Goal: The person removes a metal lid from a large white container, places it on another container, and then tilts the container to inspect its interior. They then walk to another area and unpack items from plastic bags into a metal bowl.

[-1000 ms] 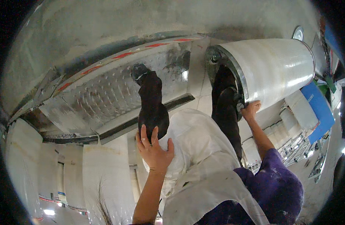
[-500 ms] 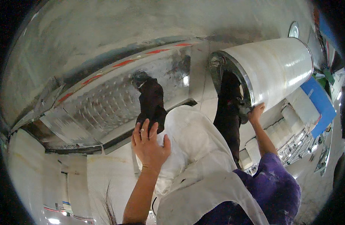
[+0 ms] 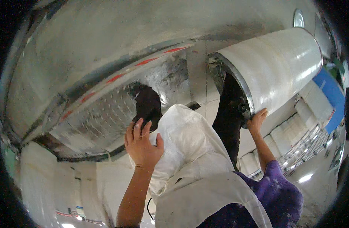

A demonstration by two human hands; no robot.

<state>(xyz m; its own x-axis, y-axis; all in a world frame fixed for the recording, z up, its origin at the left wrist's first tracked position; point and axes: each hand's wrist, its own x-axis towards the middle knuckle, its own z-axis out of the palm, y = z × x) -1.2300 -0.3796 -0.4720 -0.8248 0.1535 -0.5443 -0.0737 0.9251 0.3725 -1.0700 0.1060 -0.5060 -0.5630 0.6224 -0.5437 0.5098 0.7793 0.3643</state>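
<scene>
1. The left hand (image 3: 142, 146) lies flat, fingers spread, on the upper side of a white woven sack (image 3: 186, 146) — its grip is wide and pressing, not closed round anything. The sack rises from the white apron (image 3: 205, 201) toward the perforated metal panel (image 3: 106, 117) and the dark opening (image 3: 148, 106) in it.
2. The right hand (image 3: 257, 119) reaches up to the metal rim (image 3: 235, 79) of the large white cylinder (image 3: 277, 64); its fingers curl against the rim's lower edge, though I cannot tell whether they truly clasp it.
3. Risk, as I judge it: an open palm only steadies the sack — if the load shifts, the smooth cloth could slide sideways off the hand and drop.
4. The rim looks thin and hard; a hand bearing weight there could slip or be pinched between it and the dark fabric (image 3: 229, 114) hanging in the cylinder's mouth.
5. Against the earlier frames, the left hand sits at much the same place on the sack, the right hand remains at the rim, and the view has tilted slightly, so the cylinder sits a little higher in the picture.
</scene>
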